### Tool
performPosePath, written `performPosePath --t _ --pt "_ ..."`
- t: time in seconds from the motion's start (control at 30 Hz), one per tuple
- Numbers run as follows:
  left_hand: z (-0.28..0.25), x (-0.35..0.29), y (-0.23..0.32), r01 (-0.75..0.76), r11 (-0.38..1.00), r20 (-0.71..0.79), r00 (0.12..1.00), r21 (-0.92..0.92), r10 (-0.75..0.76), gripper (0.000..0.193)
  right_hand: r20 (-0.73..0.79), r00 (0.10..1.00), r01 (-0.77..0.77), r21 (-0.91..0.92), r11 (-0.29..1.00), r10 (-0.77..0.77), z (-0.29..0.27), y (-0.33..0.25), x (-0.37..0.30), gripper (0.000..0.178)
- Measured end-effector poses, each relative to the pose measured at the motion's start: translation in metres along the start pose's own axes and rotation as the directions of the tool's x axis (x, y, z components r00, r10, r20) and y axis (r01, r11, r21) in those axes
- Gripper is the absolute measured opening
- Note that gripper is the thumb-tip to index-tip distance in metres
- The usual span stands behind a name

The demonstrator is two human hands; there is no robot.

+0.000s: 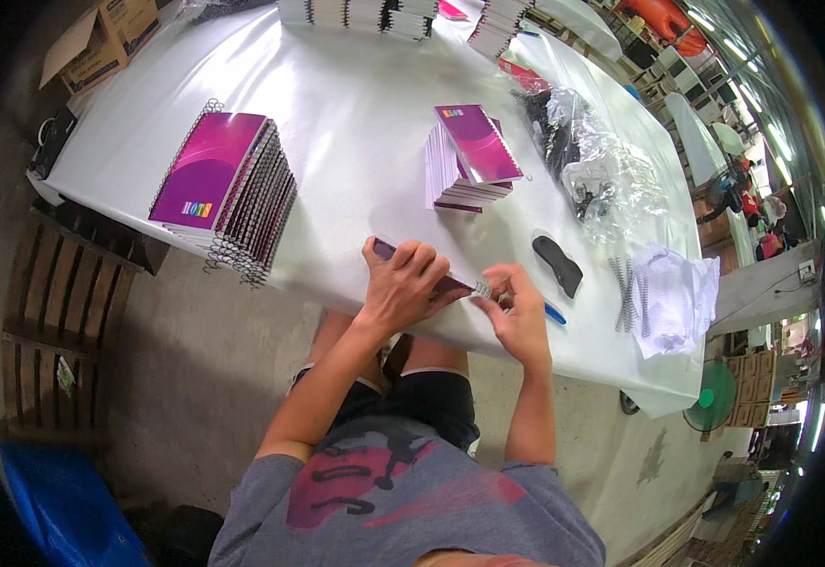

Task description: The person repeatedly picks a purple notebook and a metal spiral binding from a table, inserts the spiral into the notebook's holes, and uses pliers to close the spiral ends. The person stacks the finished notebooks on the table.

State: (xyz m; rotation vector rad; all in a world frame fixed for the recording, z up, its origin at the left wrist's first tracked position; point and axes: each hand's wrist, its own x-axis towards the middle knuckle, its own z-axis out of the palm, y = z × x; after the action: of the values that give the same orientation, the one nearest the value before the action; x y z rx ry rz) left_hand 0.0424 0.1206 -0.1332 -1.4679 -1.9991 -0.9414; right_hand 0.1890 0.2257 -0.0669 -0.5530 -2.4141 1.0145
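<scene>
At the table's near edge my left hand [403, 279] is closed round a purple-covered notebook [449, 283], held tilted on its edge. My right hand [515, 307] pinches a wire spiral coil [482, 289] at the notebook's right end. How far the coil runs through the pages is hidden by my fingers. A tall stack of purple spiral notebooks [206, 180] stands to the left, coils showing along its sides. Beyond my hands lies a smaller pile of purple-covered notebooks [474, 146]. Right of my right hand are a black handheld tool [557, 266] and a blue pen [554, 313].
Loose spiral coils [623, 293] lie beside crumpled white paper [674, 300] at the right. Clear plastic wrapping [611, 175] covers dark coils behind. More notebook stacks [360, 17] line the far edge. A cardboard box [101, 42] is far left; a wooden crate [58, 331] stands left below.
</scene>
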Motion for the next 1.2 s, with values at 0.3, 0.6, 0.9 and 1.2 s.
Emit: performPosePath --t 0.3,0.6,0.9,1.2 --pt "-0.008 0.004 0.0 0.032 0.991 0.021 0.999 -0.132 -0.03 0.046 0.199 0.98 -0.003 -0.109 0.994 0.024 -0.015 0.0 0.003 0.018" --pt "-0.006 0.004 -0.004 0.0 0.975 -0.01 1.0 -0.224 -0.002 0.049 -0.235 0.972 -0.17 -0.702 0.691 0.001 -0.071 0.113 0.002 0.037" --pt "-0.006 0.0 -0.012 0.0 0.93 -0.083 0.996 -0.368 -0.033 0.051 -0.094 0.986 -0.021 0.754 0.657 0.14 -0.04 0.065 0.02 0.029" --pt "-0.009 0.003 -0.01 0.036 0.925 -0.059 0.996 -0.378 -0.062 0.048 0.173 0.965 -0.261 0.599 0.757 0.196 0.007 0.042 0.019 0.012"
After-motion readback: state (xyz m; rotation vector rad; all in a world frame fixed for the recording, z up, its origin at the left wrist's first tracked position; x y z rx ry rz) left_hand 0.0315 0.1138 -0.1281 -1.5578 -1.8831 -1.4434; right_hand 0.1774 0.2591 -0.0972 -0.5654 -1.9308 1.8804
